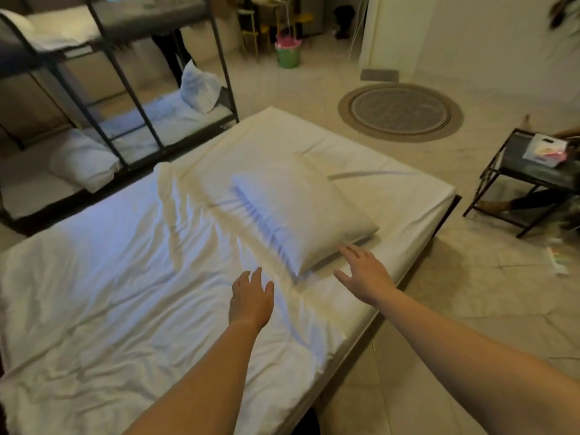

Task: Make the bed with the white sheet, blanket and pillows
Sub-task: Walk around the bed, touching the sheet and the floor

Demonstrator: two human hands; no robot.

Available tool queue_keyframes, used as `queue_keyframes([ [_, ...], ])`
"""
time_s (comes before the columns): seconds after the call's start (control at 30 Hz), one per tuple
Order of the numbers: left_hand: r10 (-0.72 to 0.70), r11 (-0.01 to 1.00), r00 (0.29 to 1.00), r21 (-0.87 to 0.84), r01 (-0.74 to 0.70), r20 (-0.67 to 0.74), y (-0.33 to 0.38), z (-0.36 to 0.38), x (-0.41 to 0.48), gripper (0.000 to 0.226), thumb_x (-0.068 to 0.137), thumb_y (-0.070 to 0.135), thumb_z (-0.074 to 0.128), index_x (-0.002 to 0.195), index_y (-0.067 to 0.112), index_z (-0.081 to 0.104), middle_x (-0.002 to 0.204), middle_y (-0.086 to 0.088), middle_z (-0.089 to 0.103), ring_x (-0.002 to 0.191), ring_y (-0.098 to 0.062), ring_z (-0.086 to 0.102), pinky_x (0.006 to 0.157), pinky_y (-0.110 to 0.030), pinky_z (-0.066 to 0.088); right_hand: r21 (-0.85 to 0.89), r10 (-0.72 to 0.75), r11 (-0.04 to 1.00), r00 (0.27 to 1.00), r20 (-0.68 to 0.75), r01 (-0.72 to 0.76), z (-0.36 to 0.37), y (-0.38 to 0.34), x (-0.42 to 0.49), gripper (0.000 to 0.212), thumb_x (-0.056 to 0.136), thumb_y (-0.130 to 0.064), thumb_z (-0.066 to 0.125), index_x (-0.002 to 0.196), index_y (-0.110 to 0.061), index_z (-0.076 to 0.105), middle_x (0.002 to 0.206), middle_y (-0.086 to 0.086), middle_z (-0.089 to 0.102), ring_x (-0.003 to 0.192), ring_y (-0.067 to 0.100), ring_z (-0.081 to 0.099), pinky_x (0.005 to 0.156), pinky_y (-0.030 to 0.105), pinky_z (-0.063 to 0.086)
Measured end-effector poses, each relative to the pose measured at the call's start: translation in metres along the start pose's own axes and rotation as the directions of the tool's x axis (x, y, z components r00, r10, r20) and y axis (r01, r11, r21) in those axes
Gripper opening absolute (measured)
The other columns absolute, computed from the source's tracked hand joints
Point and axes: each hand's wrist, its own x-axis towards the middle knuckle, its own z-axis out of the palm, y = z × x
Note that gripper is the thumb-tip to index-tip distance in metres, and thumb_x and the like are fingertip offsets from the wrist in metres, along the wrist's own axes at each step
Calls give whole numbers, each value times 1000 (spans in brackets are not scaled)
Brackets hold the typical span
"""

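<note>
Both bare forearms reach over the low bed. Left hand (251,298) and right hand (364,276) are spread flat, fingers released, grasping nothing. Dark metal bunk bed (138,111) stands beyond the far side. Round grey rug (400,112) and black metal side table (514,174) lie to the right. Rumpled white blanket (110,293) covers the mattress. Plump white pillow (288,208), blurred, lies at the head end on the white sheet (392,196), just beyond both sets of fingertips; contact cannot be told.

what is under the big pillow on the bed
The pillow lies on a flatter cream layer, another pillow or folded cover, on the white sheet. What lies beneath its middle is covered.
</note>
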Motion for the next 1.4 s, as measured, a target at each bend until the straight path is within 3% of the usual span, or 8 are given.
queue_keyframes([
  [0.33, 191, 980, 978, 62, -187, -82, 89, -74, 97, 60, 106, 50, 38, 159, 25, 31, 164, -6, 25, 151, -27, 21, 114, -49, 38, -16, 27, 999, 981, -190, -30, -95, -2, 72, 76, 97, -68, 36, 160, -40, 7, 170, 0, 5, 155, 27, 9, 124, 50, 12],
  [0.57, 221, 973, 968, 99, -211, -117, 151, -84, 137, 60, 106, 50, 38, 160, 24, 28, 165, -7, 23, 153, -27, 13, 116, -49, 33, 37, 41, 999, 967, -251, -32, -140, 34, 115, 76, 93, -74, 34, 158, -45, 8, 170, -4, 1, 156, 24, 3, 125, 52, 2],
  [0.83, 188, 981, 971, 68, -180, -148, 239, -38, 171, 61, 106, 50, 37, 160, 24, 28, 165, -7, 23, 153, -27, 14, 117, -52, 35, 26, -17, 999, 971, -240, 24, -176, 119, 163, 73, 95, -72, 35, 158, -46, 8, 170, -3, 4, 156, 24, 3, 125, 52, 3],
  [1.17, 86, 996, 977, 32, -81, -197, 384, 53, 190, 61, 106, 50, 37, 160, 24, 27, 165, -7, 22, 153, -29, 16, 117, -51, 32, -12, -101, 995, 976, -195, 100, -242, 274, 208, 73, 95, -71, 35, 158, -47, 7, 170, -3, 6, 155, 24, 5, 124, 52, 4],
  [1.4, 83, 996, 979, 39, -77, -187, 471, 100, 235, 61, 105, 48, 38, 160, 24, 27, 165, -6, 22, 153, -27, 15, 116, -51, 32, 14, -85, 996, 978, -188, 90, -273, 370, 259, 71, 96, -71, 35, 157, -49, 7, 170, -4, 5, 156, 23, 4, 125, 51, 5],
])
